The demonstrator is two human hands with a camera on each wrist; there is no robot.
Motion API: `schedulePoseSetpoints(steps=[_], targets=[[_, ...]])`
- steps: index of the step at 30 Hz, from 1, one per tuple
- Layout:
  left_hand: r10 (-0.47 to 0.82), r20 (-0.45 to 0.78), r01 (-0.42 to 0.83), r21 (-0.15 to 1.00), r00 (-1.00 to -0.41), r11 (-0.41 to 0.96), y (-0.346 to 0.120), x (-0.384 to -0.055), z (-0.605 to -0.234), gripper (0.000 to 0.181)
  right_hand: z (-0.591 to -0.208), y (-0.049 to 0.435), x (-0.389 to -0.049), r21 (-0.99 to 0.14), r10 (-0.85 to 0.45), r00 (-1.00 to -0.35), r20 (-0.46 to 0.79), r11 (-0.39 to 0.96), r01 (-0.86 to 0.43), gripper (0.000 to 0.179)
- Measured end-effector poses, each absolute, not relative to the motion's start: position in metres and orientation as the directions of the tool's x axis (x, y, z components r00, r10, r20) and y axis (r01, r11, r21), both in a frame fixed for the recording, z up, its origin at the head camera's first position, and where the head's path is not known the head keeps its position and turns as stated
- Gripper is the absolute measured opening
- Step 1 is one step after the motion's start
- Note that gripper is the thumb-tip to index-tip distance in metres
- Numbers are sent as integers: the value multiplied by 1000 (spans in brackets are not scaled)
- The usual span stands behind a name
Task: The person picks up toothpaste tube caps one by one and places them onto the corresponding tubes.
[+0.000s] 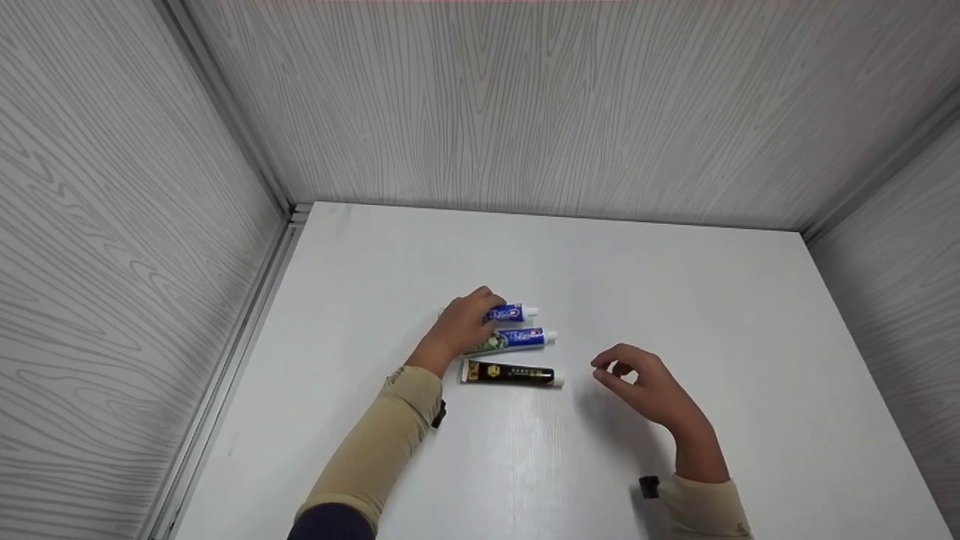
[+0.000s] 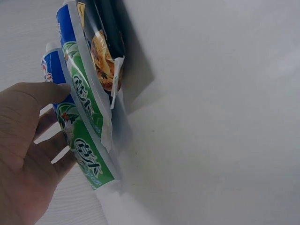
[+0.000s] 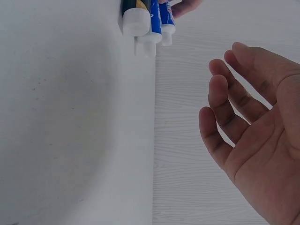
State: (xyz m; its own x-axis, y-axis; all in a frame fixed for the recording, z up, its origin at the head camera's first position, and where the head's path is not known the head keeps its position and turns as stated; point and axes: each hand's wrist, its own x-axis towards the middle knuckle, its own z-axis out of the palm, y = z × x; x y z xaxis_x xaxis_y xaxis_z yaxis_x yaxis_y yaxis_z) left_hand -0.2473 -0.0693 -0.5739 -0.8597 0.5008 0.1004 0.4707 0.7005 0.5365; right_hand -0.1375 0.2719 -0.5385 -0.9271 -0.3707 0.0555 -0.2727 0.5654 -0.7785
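Observation:
Three toothpaste tubes lie roughly side by side on the white table. My left hand (image 1: pixel 463 324) pinches the farthest one, a blue and green toothpaste tube (image 1: pixel 513 313), between thumb and fingers; its green body (image 2: pixel 86 152) shows in the left wrist view. A similar blue and green tube, the middle tube (image 1: pixel 529 338), lies just nearer, partly behind the hand. Nearest is a black and gold tube (image 1: pixel 517 373) with a white cap. Right of the caps my right hand (image 1: pixel 649 390) hovers over the table, fingers loosely bent, holding nothing; its palm (image 3: pixel 267 145) faces the wrist camera.
The white tabletop (image 1: pixel 675 300) ends at a grey wood-grain wall (image 1: pixel 525 112) at the back. Similar panels stand at the left (image 1: pixel 97 262) and right, with a metal rail (image 1: pixel 225 360) along the left side.

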Motion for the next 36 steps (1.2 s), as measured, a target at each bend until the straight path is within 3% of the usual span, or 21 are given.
schedulePoseSetpoints(steps=[16, 22, 28, 36], targets=[[463, 47, 395, 603, -885, 693, -73, -242, -579, 37, -542, 265, -138, -765, -389, -918, 77, 568, -305, 11], [419, 138, 423, 539, -897, 728, -70, -232, -572, 34, -538, 256, -141, -710, -311, -941, 134, 632, -311, 13], [392, 207, 441, 501, -896, 744, -69, -209, -565, 42, -537, 255, -143, -668, -239, -954, 179, 683, -296, 20], [299, 238, 374, 411, -924, 831, -70, -187, -553, 50, -538, 256, -140, -616, -197, -951, 240, 726, -306, 36]])
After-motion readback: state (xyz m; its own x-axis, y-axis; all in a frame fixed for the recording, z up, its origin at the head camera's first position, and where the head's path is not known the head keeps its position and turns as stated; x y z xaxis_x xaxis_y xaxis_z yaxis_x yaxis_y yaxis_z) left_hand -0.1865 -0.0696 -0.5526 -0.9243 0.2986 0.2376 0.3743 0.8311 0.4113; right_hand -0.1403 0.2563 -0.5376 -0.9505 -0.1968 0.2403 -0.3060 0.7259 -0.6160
